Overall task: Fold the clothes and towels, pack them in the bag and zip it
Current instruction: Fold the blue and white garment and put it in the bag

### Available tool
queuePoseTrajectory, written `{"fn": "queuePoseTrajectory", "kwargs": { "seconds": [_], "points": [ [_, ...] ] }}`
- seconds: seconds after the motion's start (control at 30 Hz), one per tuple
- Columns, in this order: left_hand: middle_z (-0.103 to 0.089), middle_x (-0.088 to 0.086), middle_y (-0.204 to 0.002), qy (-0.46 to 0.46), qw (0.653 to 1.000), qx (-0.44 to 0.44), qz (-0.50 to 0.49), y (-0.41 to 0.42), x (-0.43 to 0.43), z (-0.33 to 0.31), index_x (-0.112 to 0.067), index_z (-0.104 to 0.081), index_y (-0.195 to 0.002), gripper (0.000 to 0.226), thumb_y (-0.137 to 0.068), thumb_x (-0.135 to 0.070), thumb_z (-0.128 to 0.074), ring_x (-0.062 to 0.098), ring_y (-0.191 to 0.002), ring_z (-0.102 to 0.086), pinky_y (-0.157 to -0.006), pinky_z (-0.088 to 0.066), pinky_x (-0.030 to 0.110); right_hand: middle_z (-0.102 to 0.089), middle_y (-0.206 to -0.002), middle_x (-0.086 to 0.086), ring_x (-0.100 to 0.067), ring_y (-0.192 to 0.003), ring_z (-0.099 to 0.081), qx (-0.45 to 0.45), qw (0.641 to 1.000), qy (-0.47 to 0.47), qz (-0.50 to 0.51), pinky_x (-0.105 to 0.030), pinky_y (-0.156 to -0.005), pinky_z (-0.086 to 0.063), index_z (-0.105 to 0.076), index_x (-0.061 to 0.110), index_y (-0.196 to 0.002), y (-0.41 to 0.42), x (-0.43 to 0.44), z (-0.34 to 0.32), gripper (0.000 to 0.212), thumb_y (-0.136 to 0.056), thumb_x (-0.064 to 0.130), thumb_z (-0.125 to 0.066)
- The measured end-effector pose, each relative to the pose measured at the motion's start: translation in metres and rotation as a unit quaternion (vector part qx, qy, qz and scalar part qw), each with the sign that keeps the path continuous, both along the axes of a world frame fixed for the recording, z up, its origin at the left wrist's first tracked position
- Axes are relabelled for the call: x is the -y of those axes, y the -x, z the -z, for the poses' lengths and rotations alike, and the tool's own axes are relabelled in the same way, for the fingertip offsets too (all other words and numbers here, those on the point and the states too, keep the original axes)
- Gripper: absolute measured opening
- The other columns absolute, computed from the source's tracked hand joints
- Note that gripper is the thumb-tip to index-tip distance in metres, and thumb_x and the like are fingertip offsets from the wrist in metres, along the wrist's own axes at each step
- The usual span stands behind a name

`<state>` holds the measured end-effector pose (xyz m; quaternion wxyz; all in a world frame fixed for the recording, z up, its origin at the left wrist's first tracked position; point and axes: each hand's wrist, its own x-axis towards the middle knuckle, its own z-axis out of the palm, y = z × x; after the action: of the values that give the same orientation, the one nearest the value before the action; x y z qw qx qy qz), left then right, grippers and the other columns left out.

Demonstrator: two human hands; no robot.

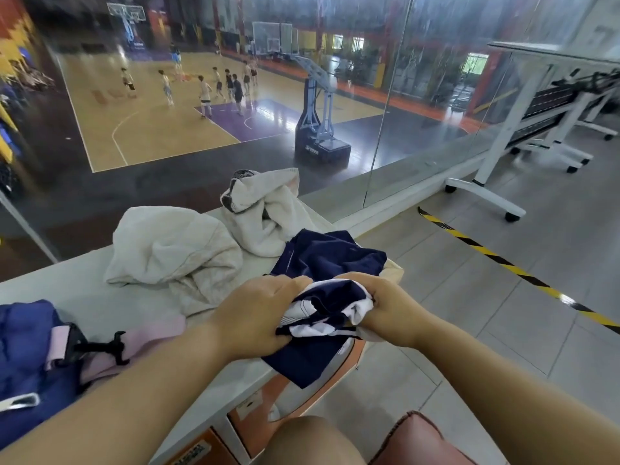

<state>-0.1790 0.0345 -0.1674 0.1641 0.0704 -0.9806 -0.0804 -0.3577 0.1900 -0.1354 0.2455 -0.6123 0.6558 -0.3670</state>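
Observation:
Both my hands grip a bunched navy garment with white trim at the right end of the white table. My left hand holds its left side and my right hand pinches the white-edged part; a navy flap hangs down over the table edge. A crumpled cream towel lies behind my left hand. A second white towel is heaped at the far end. A blue bag with pink trim and a black clip sits at the left.
A glass wall runs just behind the table, with a basketball court and players below. To the right, grey floor tiles carry a yellow-black tape line. A white wheeled table frame stands at the far right. Orange boxes sit under the table.

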Motion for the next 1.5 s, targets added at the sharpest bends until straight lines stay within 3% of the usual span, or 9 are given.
{"fn": "queuePoseTrajectory", "kwargs": {
  "seconds": [0.23,0.53,0.73,0.87,1.0,1.17,1.27,1.4,1.5],
  "points": [
    [-0.045,0.002,-0.125,0.057,0.996,0.050,0.050,-0.022,-0.002,0.020,-0.018,-0.031,-0.134,0.100,-0.052,-0.059,-0.071,0.024,-0.112,-0.048,-0.096,-0.045,0.036,-0.063,-0.118,0.011,0.000,-0.106,-0.054,-0.141,0.989,0.000,-0.037,-0.020,-0.096,-0.045,-0.059,0.026,-0.122,-0.013,-0.005,0.019,0.040,-0.083,0.022,-0.068],
    [-0.060,0.004,-0.106,0.095,0.995,0.013,0.039,-0.015,-0.012,0.025,-0.020,-0.047,-0.124,0.054,-0.078,-0.045,-0.060,0.023,-0.090,-0.058,-0.074,-0.054,0.036,-0.056,-0.133,0.005,-0.002,-0.124,-0.043,-0.222,0.972,0.016,-0.071,-0.007,-0.104,-0.027,-0.047,0.023,-0.135,-0.010,-0.020,0.030,0.056,-0.083,0.027,-0.068],
    [-0.063,0.002,-0.085,0.138,0.989,0.041,0.026,-0.005,-0.011,0.009,-0.020,-0.042,-0.123,0.056,-0.075,-0.049,-0.042,0.022,-0.064,-0.063,-0.046,-0.050,0.028,-0.018,-0.155,0.011,-0.015,-0.144,-0.013,-0.301,0.951,-0.043,-0.053,-0.040,-0.117,-0.022,-0.011,0.035,-0.148,-0.016,-0.039,0.021,0.097,-0.073,0.054,-0.069],
    [-0.065,0.003,-0.084,0.120,0.991,0.066,0.006,0.002,-0.027,-0.010,-0.021,-0.042,-0.126,0.058,-0.078,-0.054,-0.041,0.026,-0.063,-0.064,-0.050,-0.043,0.029,-0.004,-0.158,0.003,-0.022,-0.146,0.001,-0.334,0.937,-0.100,0.000,-0.050,-0.118,-0.011,0.003,0.020,-0.149,-0.041,-0.047,0.000,0.124,-0.060,0.072,-0.065],
    [-0.066,0.000,-0.092,0.036,0.987,0.149,-0.041,0.010,-0.034,-0.035,-0.021,-0.048,-0.105,0.039,-0.076,-0.047,-0.056,0.024,-0.079,-0.061,-0.063,-0.040,0.029,-0.041,-0.144,-0.013,-0.039,-0.133,-0.038,-0.443,0.887,-0.064,0.117,-0.069,-0.099,-0.033,-0.021,0.002,-0.143,-0.063,-0.033,0.010,0.133,-0.044,0.076,-0.069],
    [-0.059,-0.009,-0.071,-0.122,0.979,0.147,-0.078,0.003,-0.025,-0.040,-0.024,-0.047,-0.083,0.038,-0.064,-0.050,-0.068,0.011,-0.064,-0.056,-0.057,-0.044,0.027,-0.067,-0.098,-0.006,-0.027,-0.083,-0.067,-0.479,0.863,0.032,0.158,-0.044,-0.072,-0.055,-0.046,0.003,-0.128,-0.058,-0.007,0.012,0.092,-0.054,0.048,-0.076],
    [-0.064,-0.010,-0.086,-0.155,0.974,0.132,-0.101,-0.003,-0.024,-0.038,-0.030,-0.046,-0.103,0.050,-0.065,-0.054,-0.069,0.014,-0.076,-0.060,-0.065,-0.048,0.029,-0.063,-0.073,0.000,-0.022,-0.058,-0.062,-0.472,0.876,0.024,0.095,-0.035,-0.057,-0.050,-0.053,0.012,-0.106,-0.048,0.002,0.003,0.060,-0.059,0.043,-0.074],
    [-0.045,-0.016,-0.131,-0.178,0.974,0.122,-0.063,-0.017,-0.026,-0.033,-0.045,-0.012,-0.137,0.101,-0.058,-0.067,-0.070,0.010,-0.112,-0.053,-0.091,-0.047,0.033,-0.059,-0.085,0.005,-0.019,-0.067,-0.053,-0.466,0.882,-0.058,0.036,-0.027,-0.054,-0.030,-0.049,0.019,-0.104,-0.034,0.009,-0.021,0.041,-0.076,0.048,-0.058],
    [-0.020,-0.021,-0.140,-0.184,0.970,0.156,-0.032,-0.034,-0.028,-0.031,-0.049,0.012,-0.139,0.133,-0.045,-0.063,-0.081,0.003,-0.120,-0.038,-0.097,-0.042,0.026,-0.056,-0.079,0.010,-0.019,-0.069,-0.053,-0.406,0.906,-0.110,0.053,-0.030,-0.066,-0.041,-0.046,0.029,-0.095,-0.024,0.020,-0.026,0.044,-0.066,0.060,-0.057]
  ]
}}
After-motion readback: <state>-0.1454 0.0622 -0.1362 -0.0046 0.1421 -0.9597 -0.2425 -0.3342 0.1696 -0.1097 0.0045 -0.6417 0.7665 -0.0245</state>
